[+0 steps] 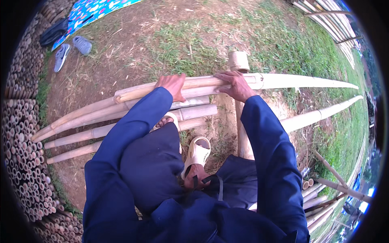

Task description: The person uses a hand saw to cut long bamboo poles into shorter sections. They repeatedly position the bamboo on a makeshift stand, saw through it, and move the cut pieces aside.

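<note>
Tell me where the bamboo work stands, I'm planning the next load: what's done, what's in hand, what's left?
Done: several long poles already lie side by side across the upright post. In hand: left hand and right hand both grip the top pole. Left: loose poles lie at lower right.

Pair of grey shoes [72, 49] on bare dirt, upper left, beside a blue patterned sheet [95, 10] with a dark bag [54, 31] at its edge. Stacked bamboo pole ends [20, 154] form a wall along the left. Grass patch [283, 44] upper right. Bamboo fence [330, 22] at far right top. Loose short bamboo pieces [320, 198] lower right.
</note>
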Tool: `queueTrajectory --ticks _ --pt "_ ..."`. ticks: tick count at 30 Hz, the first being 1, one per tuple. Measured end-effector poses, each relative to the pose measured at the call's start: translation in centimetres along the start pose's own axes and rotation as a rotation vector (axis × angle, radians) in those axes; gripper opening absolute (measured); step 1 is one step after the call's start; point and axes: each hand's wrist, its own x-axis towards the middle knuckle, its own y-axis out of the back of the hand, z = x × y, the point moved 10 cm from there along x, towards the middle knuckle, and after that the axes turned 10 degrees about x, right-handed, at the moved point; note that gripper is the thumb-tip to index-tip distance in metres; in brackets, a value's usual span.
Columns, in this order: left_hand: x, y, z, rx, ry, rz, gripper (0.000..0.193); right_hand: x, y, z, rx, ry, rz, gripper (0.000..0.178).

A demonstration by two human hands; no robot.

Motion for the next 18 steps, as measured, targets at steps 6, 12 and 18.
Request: queueTrajectory --ticks 6,12,18 --pt "0.8 1.4 2.3 -0.020 -0.191 0.137 0.058 -1.3 0.4 -0.5 -0.439 -0.047 -0.028 0.100" --pt "-1.2 1.4 1.7 -0.112 -0.198 0.212 0.034 0.1 -1.4 -2.0 -0.376 0.077 -0.092 0.081" --pt "-2.1 1.8 1.6 -0.124 -0.262 0.243 0.031 -0.4 -1.7 -1.9 -0.385 0.069 -0.091 0.081"
